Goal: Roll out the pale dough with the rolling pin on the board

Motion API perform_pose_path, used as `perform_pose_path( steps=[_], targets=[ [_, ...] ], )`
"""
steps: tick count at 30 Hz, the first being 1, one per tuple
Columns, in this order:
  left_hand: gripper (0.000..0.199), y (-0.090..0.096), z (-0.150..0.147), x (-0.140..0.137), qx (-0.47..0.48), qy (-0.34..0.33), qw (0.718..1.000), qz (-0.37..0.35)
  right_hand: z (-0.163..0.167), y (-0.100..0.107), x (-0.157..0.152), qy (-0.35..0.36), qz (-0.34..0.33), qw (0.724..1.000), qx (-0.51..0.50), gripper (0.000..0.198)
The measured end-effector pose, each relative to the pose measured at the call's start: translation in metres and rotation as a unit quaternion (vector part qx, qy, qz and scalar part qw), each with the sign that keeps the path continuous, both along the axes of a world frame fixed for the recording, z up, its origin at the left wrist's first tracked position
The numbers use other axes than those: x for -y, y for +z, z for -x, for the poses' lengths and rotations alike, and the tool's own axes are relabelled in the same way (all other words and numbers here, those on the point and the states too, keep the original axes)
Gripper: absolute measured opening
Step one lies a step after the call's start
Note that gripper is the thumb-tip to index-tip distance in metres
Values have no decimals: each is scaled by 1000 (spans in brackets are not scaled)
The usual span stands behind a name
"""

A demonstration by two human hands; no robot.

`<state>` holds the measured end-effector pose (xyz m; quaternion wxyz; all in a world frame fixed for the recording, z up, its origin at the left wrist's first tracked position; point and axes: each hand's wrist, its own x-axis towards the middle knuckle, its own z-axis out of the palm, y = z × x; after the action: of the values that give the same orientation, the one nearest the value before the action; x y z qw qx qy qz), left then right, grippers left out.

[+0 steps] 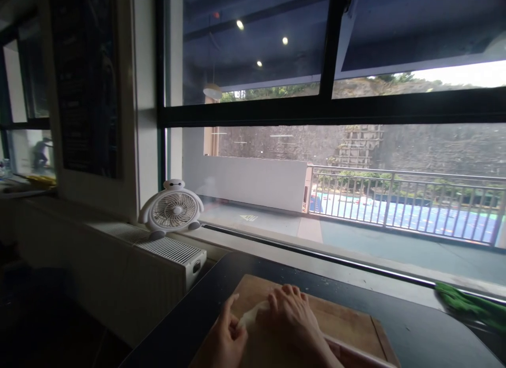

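Observation:
A pale, flattened piece of what looks like dough (253, 315) lies on a wooden board (343, 321). At its left end, my left hand (228, 333) pinches the edge between thumb and fingers. My right hand (290, 311) covers the other end from above, its fingers bent and pressed together against it; the part of the dough under the palm is hidden. Beside my right forearm, a long, smooth, light-coloured rod (358, 352) rests on the board's near side, partly covered by the arm.
The board sits on a dark table (427, 331) with rounded corners and white specks. A white fan (176, 211) stands on a radiator (174, 250) at the left. A green cloth (470, 304) lies at the right by the window sill (316, 265).

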<state>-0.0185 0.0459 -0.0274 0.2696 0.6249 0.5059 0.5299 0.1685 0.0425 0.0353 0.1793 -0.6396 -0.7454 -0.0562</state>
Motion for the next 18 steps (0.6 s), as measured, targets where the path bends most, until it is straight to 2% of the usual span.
perform_pose_path(
  steps=[4,10,12,15,18],
  targets=[
    [46,3,-2,12,-32,56,996,-57,14,-2,-8,-45,24,999,8,38],
    [46,5,1,15,-50,60,995,-65,37,-34,32,-39,-10,999,-25,48],
    [47,6,1,15,-50,53,995,-62,37,-29,28,-60,-3,998,-23,50],
    [47,4,1,15,-40,50,996,-63,27,-9,7,-117,35,992,-15,49],
    [48,-1,2,12,-23,35,998,-57,21,0,-5,-128,66,989,-16,47]
  ],
)
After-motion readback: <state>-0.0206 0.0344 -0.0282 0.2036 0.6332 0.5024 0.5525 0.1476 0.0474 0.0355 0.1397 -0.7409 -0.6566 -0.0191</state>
